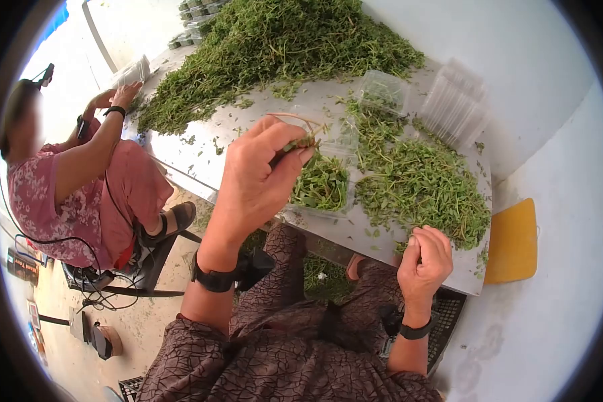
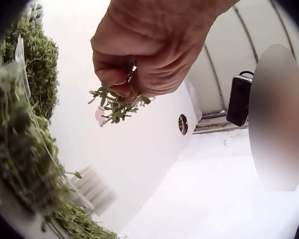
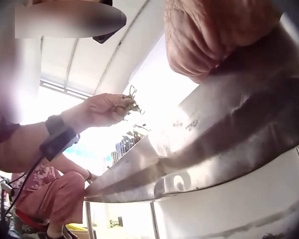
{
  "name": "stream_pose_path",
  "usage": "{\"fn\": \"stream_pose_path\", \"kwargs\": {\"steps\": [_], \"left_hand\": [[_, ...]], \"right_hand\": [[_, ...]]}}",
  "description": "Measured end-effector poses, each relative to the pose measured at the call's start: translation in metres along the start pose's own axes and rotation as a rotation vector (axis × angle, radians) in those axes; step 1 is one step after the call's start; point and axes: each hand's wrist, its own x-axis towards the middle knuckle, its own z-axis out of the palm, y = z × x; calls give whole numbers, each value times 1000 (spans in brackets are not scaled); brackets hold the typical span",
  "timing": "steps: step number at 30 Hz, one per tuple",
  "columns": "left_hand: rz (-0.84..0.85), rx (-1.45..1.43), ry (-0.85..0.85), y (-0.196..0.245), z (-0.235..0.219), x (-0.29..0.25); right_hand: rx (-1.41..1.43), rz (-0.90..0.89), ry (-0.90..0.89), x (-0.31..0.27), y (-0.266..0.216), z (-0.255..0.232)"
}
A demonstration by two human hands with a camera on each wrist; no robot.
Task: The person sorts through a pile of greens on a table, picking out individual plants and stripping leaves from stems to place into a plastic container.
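Observation:
My left hand is raised above the near table edge, thumb and fingers pinching a small green sprig; a thin brown stem loops over the knuckles in the head view. Behind and below it sits a clear plastic container of cut greens, partly covered by the hand. My right hand is at the table's near edge, beside a loose spread of greens. Its fingers are curled, and nothing shows between them in the right wrist view.
A large heap of greens covers the table's back. An open clear container and stacked clear containers stand at the right, near the wall. Another person sits at the left, hands at the table. A yellow board is at the right.

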Motion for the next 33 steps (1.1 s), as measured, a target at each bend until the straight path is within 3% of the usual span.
{"fn": "stream_pose_path", "kwargs": {"steps": [6,9,11,13,14,21,27,33], "left_hand": [[42,169,-231,-16,-1,-10],[-53,161,-204,-3,-5,-10],[-16,177,-190,2,-8,-5],[172,294,-96,10,-3,-1],[170,279,-116,18,2,0],[205,-70,-341,41,72,-2],[185,-83,-430,33,124,3],[128,229,-388,26,176,-2]], "right_hand": [[2,3,-6,1,-1,0],[24,10,0,2,-4,-1],[9,23,13,4,-6,-2],[8,-18,21,5,-6,-2],[11,-14,36,5,-6,-1],[36,23,100,0,-1,1],[60,51,93,2,-1,-3],[71,41,70,1,-1,-3]]}}
